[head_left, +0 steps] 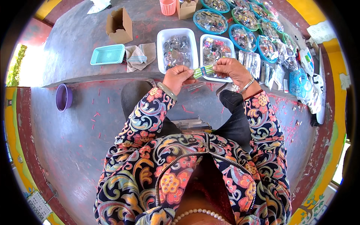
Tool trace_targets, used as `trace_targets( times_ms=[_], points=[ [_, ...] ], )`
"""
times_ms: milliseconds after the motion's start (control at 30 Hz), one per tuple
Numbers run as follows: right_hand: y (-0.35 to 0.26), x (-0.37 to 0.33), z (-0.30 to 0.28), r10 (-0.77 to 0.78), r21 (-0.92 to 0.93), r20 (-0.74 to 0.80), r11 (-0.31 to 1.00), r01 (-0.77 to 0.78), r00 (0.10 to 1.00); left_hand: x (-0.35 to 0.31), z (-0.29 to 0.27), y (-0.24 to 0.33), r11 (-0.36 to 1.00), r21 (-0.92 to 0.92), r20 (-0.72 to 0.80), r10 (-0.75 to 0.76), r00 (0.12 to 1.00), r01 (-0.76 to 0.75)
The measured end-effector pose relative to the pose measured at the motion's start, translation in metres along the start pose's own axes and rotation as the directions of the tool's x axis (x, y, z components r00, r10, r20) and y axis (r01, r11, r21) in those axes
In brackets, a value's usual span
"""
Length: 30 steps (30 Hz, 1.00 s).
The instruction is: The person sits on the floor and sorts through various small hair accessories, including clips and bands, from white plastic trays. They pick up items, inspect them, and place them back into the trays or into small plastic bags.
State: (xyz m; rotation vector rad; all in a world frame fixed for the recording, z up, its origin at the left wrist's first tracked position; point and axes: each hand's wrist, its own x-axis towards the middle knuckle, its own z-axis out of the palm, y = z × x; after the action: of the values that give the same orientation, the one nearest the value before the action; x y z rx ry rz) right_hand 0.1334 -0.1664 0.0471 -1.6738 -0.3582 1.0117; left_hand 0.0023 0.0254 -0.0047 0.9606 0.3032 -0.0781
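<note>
Between my two hands, just over the table's near edge, is a small bundle of light green strips with a blue band around its middle (203, 71). My left hand (175, 79) pinches its left end between thumb and fingers. My right hand (233, 72) grips the other end the same way. What the strips are, I cannot make out. Behind my left hand stands a white tray (160, 47) with many small clear packets in it. A second white tray (217, 36), partly hidden by my hands, holds more packets with pink and dark contents.
Left on the table are a teal basket (107, 55), a folded cloth (141, 56) and an open cardboard box (119, 28). Round blue and green baskets (194, 22) of packets crowd the right back. Packet stacks (249, 63) lie at right. A purple basin (63, 98) stands on the floor.
</note>
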Motion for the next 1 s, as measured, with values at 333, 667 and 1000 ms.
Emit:
trace_targets(
  times_ms=[333, 667, 1000],
  points=[
    [-0.001, 0.000, 0.003, 0.046, 0.034, 0.033, 0.998, -0.047, 0.998, -0.001, 0.003, -0.002, 0.985, 0.042, 0.000, 0.167, 0.986, -0.166],
    [-0.006, -0.003, 0.005, 0.056, 0.180, 0.065, 0.981, -0.067, 0.996, 0.001, 0.002, -0.004, 0.981, 0.113, 0.006, 0.157, 0.988, -0.156],
    [0.001, 0.002, 0.013, 0.035, 0.112, 0.068, 0.993, -0.043, 0.997, 0.003, 0.005, -0.006, 0.975, 0.133, -0.012, 0.181, 0.983, -0.178]
  ],
)
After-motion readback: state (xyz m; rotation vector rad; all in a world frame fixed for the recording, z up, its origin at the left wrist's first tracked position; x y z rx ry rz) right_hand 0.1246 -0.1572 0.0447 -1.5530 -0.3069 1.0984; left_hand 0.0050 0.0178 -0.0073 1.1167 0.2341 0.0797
